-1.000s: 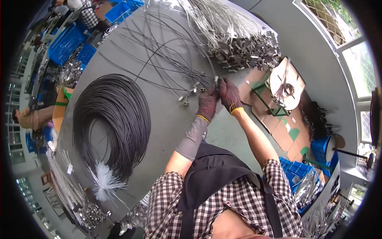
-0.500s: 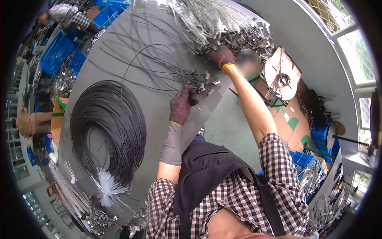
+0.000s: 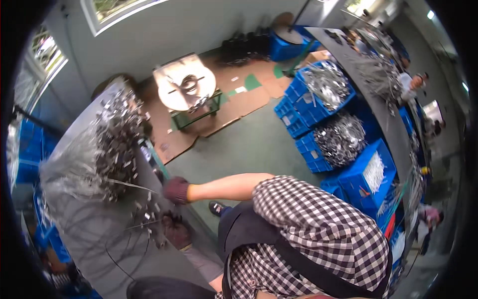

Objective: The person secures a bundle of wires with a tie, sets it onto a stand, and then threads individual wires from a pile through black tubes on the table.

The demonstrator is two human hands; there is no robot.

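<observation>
Both hands wear dark red knit gloves and are at the edge of the grey table (image 3: 164, 269). My right hand (image 3: 177, 190) is closed at the edge, and a thin pale cable (image 3: 132, 185) runs to it from the heap. Just nearer to me, my left hand (image 3: 177, 233) has its fingers bent around the end of a thin cable (image 3: 142, 226); its fingertips are blurred. Small metal connectors (image 3: 145, 215) lie beside it on the table. Black cables (image 3: 115, 263) loop away to the left. Past my right hand spreads a heap of clear cables with metal connectors (image 3: 117, 144).
A round white reel (image 3: 174, 94) sits on a green stand on cardboard (image 3: 234, 102). Stacked blue crates (image 3: 318, 132) hold metal parts to the right, beside another long table (image 3: 371, 89). A black coil (image 3: 159, 289) shows at the lower edge. Other people are at the far right.
My view has swung to the right, bringing the crates into sight. My right hand has left the connector heap and come close to my left hand at the table edge.
</observation>
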